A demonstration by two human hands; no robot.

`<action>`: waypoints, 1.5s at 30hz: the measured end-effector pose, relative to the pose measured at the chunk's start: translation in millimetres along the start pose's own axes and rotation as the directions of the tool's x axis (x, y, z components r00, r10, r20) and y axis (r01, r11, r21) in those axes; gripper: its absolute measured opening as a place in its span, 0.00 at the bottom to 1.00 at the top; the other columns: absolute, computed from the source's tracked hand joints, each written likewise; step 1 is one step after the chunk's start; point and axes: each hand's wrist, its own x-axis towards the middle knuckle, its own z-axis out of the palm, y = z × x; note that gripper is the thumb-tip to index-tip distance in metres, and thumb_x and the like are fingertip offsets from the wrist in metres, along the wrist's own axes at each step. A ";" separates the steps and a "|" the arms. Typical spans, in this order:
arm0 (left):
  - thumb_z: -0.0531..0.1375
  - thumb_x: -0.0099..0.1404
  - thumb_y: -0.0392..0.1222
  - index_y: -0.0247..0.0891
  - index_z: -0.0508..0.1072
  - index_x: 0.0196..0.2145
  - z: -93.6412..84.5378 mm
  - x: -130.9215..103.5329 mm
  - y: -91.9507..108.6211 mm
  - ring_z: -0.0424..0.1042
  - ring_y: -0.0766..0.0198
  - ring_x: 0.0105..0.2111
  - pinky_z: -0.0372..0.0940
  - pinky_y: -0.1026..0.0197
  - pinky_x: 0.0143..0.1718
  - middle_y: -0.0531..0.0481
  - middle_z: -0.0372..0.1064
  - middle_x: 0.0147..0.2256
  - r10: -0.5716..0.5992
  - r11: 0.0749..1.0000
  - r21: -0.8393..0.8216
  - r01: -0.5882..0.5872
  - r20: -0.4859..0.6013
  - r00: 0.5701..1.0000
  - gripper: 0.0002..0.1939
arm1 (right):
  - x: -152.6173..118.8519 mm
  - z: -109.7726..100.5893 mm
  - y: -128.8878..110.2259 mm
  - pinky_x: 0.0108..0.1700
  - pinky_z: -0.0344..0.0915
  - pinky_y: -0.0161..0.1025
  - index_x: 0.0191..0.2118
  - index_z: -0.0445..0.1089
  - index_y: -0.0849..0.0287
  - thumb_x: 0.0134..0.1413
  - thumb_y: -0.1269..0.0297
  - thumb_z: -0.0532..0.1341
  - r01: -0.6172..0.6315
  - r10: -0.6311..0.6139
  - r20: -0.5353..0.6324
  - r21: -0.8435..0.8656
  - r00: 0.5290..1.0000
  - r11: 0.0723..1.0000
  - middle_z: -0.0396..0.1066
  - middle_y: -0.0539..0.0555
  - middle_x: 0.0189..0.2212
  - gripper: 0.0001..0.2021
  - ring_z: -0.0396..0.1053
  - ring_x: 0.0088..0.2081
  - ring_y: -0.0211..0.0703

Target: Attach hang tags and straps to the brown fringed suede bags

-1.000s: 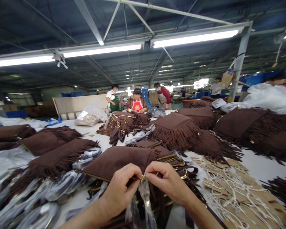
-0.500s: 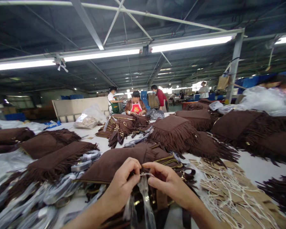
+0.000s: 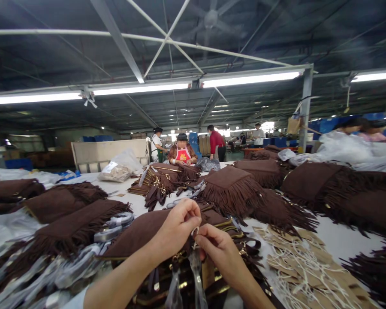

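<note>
My left hand (image 3: 180,221) is closed in a pinch, its fingertips on a thin white string (image 3: 195,231). Just below and to the right, my right hand (image 3: 217,246) pinches the same looped string. Clear plastic wrapping (image 3: 196,268) hangs beneath the fingers, against a brown bag's strap and gold metal fittings. Under both hands lies a stack of brown fringed bags (image 3: 137,231) with gold zips. A brown card tag (image 3: 208,274) shows partly behind my right hand. The fingertips hide much of the string.
Brown card tags with white strings (image 3: 304,262) lie spread at the right. More fringed bags (image 3: 233,184) cover the white table, with plastic-wrapped straps (image 3: 80,257) at the left. A co-worker in a red apron (image 3: 182,154) sits opposite; other people stand farther back.
My left hand has risen above my right, and a loop of white string now shows between them. The camera view has tilted upward a little.
</note>
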 end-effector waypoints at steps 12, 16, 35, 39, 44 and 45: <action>0.57 0.54 0.35 0.34 0.73 0.19 11.7 -22.5 -33.0 0.66 0.66 0.27 0.57 0.65 0.30 0.52 0.68 0.23 -0.146 0.964 0.220 0.146 -0.015 0.989 0.09 | -2.5 8.0 28.2 0.27 0.55 0.33 0.24 0.64 0.57 0.60 0.52 0.55 0.074 -0.083 -0.183 -0.057 0.980 0.996 0.58 0.45 0.18 0.17 0.58 0.22 0.37; 0.56 0.56 0.37 0.35 0.74 0.21 20.5 -23.2 -35.7 0.67 0.65 0.27 0.57 0.65 0.30 0.51 0.70 0.24 -0.151 0.959 0.230 0.167 -0.085 0.985 0.10 | -4.5 8.0 31.7 0.27 0.56 0.33 0.24 0.63 0.56 0.59 0.52 0.56 0.054 -0.063 -0.211 -0.047 0.975 0.997 0.58 0.44 0.17 0.16 0.59 0.21 0.38; 0.54 0.51 0.35 0.35 0.70 0.19 24.9 -20.9 -40.3 0.60 0.67 0.23 0.54 0.66 0.26 0.55 0.63 0.19 -0.206 0.965 0.155 0.213 -0.058 0.977 0.08 | -4.8 7.5 41.3 0.27 0.53 0.35 0.25 0.58 0.54 0.61 0.54 0.51 0.019 -0.047 -0.195 -0.146 0.980 0.989 0.56 0.45 0.21 0.16 0.55 0.23 0.38; 0.54 0.49 0.37 0.35 0.70 0.19 24.7 -18.2 -41.8 0.60 0.67 0.22 0.54 0.65 0.25 0.55 0.63 0.19 -0.245 0.966 0.072 0.250 -0.072 0.967 0.07 | -4.9 5.4 40.2 0.28 0.52 0.36 0.24 0.56 0.54 0.61 0.53 0.50 0.012 -0.049 -0.196 -0.189 0.979 0.982 0.56 0.45 0.20 0.16 0.55 0.24 0.39; 0.58 0.47 0.42 0.35 0.69 0.20 18.9 -17.9 -45.0 0.57 0.68 0.21 0.51 0.65 0.24 0.56 0.61 0.18 -0.375 0.902 -0.225 0.369 0.019 0.927 0.07 | -5.0 3.9 40.8 0.29 0.52 0.36 0.24 0.59 0.55 0.58 0.56 0.52 -0.024 -0.031 -0.192 -0.275 0.981 0.961 0.59 0.47 0.21 0.14 0.58 0.26 0.41; 0.58 0.47 0.41 0.34 0.69 0.20 16.6 -18.1 -45.0 0.57 0.68 0.22 0.51 0.65 0.25 0.55 0.62 0.18 -0.372 0.889 -0.264 0.375 0.060 0.926 0.06 | -5.0 4.3 40.8 0.29 0.52 0.36 0.24 0.59 0.56 0.58 0.57 0.52 -0.034 -0.016 -0.176 -0.279 0.984 0.960 0.60 0.47 0.21 0.14 0.58 0.27 0.41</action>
